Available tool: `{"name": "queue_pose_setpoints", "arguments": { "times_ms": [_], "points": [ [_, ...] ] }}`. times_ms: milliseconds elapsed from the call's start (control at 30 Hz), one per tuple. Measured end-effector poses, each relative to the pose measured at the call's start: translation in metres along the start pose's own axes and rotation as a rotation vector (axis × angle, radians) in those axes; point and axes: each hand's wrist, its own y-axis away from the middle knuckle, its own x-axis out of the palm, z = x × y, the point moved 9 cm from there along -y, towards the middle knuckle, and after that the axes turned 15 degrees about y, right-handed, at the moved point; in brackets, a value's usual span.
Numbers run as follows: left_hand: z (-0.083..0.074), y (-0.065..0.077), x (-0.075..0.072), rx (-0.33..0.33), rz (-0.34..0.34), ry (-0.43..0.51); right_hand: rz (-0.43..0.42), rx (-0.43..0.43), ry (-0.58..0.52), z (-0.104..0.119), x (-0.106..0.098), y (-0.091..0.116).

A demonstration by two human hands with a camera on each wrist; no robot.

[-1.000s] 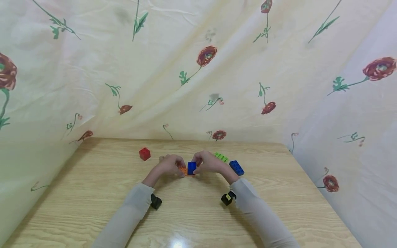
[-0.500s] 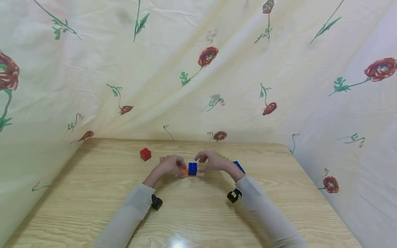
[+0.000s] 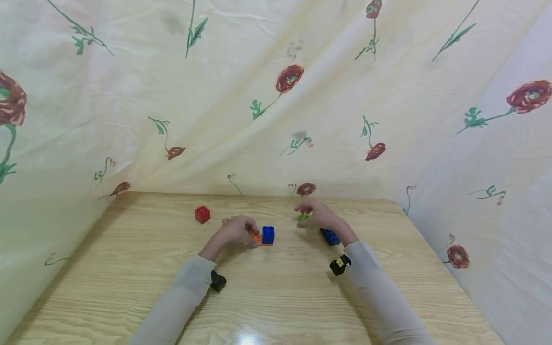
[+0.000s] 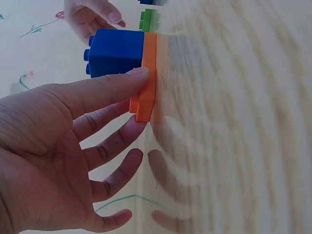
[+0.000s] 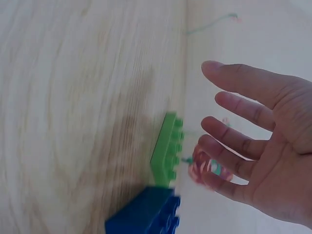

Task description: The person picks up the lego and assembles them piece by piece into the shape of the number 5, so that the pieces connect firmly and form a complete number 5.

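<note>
My left hand (image 3: pixel 238 229) pinches the left end of a flat orange building brick (image 4: pixel 149 78) between thumb and fingers. A blue brick (image 3: pixel 268 235) sits on the orange one's right end, studs up. My right hand (image 3: pixel 321 215) hovers over a flat lime-green brick (image 3: pixel 303 217), partly covering it in the head view. Its thumb and fingers are spread and hold nothing, as the right wrist view shows. Under the right wrist lies a second, longer blue brick (image 5: pixel 146 212), close to the green brick.
A red brick (image 3: pixel 202 214) stands on the wooden table (image 3: pixel 267 297) at the back left. Behind the table hangs a flowered cloth (image 3: pixel 215 96), which also runs along both sides. Both wrists carry small black cameras.
My right hand has let go of the blue brick on the orange one and moved right, over the green brick. The left hand has stayed in place on the orange brick.
</note>
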Motion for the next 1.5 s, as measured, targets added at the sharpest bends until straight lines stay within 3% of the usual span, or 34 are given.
{"name": "queue_pose_setpoints", "arguments": {
  "times_ms": [267, 500, 833, 1500],
  "points": [
    [0.001, 0.000, -0.001, 0.005, 0.001, 0.026, 0.012, 0.091, -0.061, -0.032, -0.002, 0.007],
    [0.001, 0.000, -0.001, 0.008, 0.011, 0.038, 0.028, 0.116, -0.050, -0.049, 0.001, 0.005],
    [0.003, 0.000, 0.000, 0.003, 0.010, 0.017, 0.095, 0.168, -0.032, -0.059, 0.010, 0.006],
    [0.003, 0.000, 0.000, -0.020, 0.017, -0.028, 0.079, 0.250, -0.027, -0.062, 0.012, 0.004]
  ]
}}
